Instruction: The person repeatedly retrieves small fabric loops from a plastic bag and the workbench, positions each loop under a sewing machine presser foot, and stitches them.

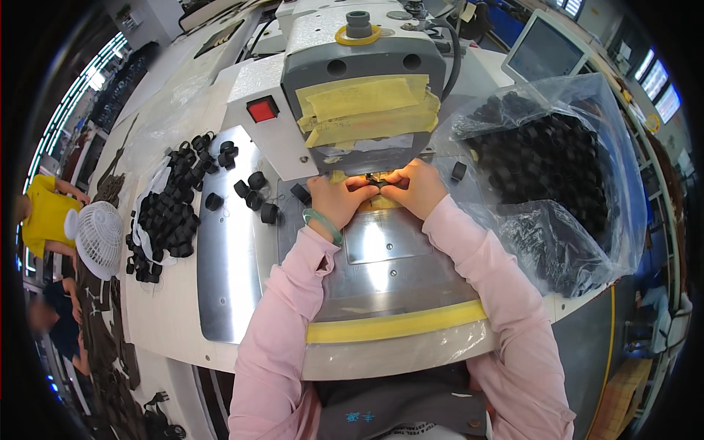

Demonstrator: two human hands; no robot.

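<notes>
Left hand (336, 199) and right hand (419, 189) both nearly closed, thumbs and fingertips pinching a small black band (378, 182) between them, at the lit spot under the machine (367, 62). Probably light, soft, bendy; best held flat, both ends. Similar loops (167, 224) piled left.

Brightly lit, warm glow beneath machine head (364, 64), glare on metal plate (227, 257), bowed edges, black corners

A pale counter (167, 312) spreads across the left; rows of strip lights (94, 78) glow farther left; bright windows (662, 95) stand far right; grey floor (584, 334) with a yellow line (610, 345) lies near right.
</notes>
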